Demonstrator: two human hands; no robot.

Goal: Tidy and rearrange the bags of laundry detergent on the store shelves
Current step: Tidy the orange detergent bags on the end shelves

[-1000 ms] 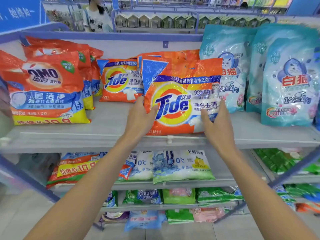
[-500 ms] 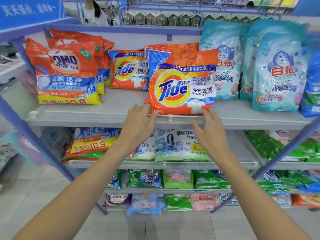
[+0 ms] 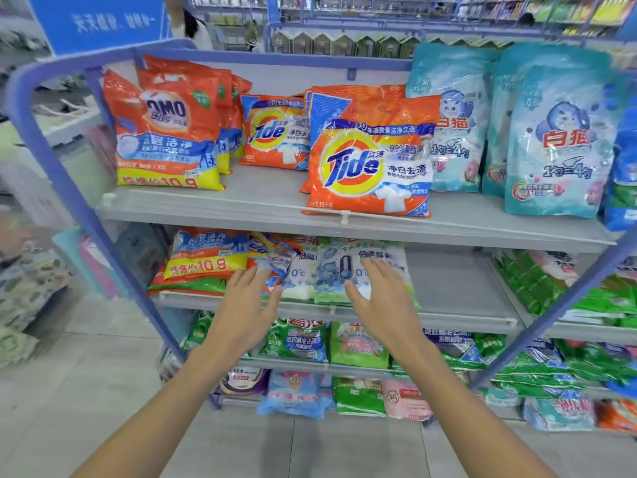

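An orange Tide bag point(image 3: 370, 160) stands upright at the front of the top shelf point(image 3: 241, 208), with more Tide bags point(image 3: 275, 132) behind and to its left. My left hand point(image 3: 241, 305) and my right hand point(image 3: 379, 301) hover in front of the second shelf with fingers spread, holding nothing. Behind them lie white-and-green 0°C detergent bags point(image 3: 331, 270), flat on that shelf.
Orange OMO bags point(image 3: 165, 125) stand at the top shelf's left, teal cat-logo bags point(image 3: 558, 143) at its right. Green, blue and pink bags fill the lower shelves point(image 3: 358, 346). A blue metal frame point(image 3: 69, 188) bounds the rack. A person stands in the far aisle.
Both hands let go of the front Tide bag and dropped from the top shelf edge to the second shelf level. The view pulled back and tilted down.
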